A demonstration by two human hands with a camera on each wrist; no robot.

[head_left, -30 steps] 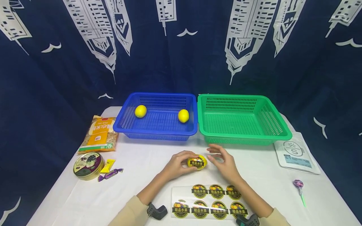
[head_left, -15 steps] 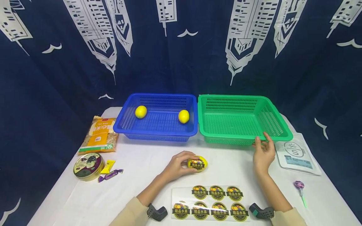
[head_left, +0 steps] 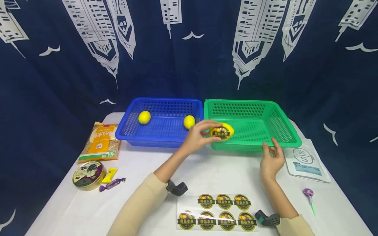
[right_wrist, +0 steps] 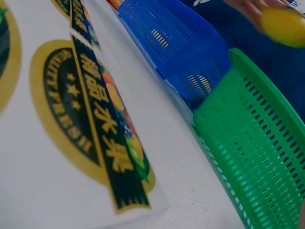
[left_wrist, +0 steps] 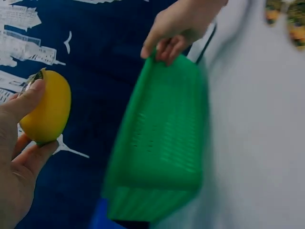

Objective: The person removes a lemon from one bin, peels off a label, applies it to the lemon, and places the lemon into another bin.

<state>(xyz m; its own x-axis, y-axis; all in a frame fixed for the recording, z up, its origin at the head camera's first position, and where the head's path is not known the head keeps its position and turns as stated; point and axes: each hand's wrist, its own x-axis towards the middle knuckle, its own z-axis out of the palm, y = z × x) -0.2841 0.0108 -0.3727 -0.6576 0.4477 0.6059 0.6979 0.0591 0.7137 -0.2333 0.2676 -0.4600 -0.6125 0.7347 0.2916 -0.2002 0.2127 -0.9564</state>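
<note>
My left hand [head_left: 206, 133] holds a yellow lemon [head_left: 222, 131] with a dark round sticker on it, in the air over the near left corner of the green basket [head_left: 283, 129]. In the left wrist view the thumb and fingers [left_wrist: 23, 102] curl round the lemon [left_wrist: 47, 112]. My right hand [head_left: 272, 151] grips the green basket's front rim near its right corner, with fingers [left_wrist: 167, 46] curled over the edge of the green basket [left_wrist: 162, 143]. Two plain lemons [head_left: 144, 117] [head_left: 189, 122] lie in the blue basket [head_left: 159, 139].
A sticker sheet [head_left: 217, 213] lies at the table's near edge, large in the right wrist view [right_wrist: 90, 129]. A snack bag [head_left: 100, 142], round tin [head_left: 88, 175] and wrapped candies [head_left: 112, 179] sit at the left. A white pouch [head_left: 307, 160] and lollipop [head_left: 308, 193] lie at the right.
My left hand has lifted the stickered lemon from the table up and back to over the green basket. My right hand went from the lemon to the basket's rim and stays there.
</note>
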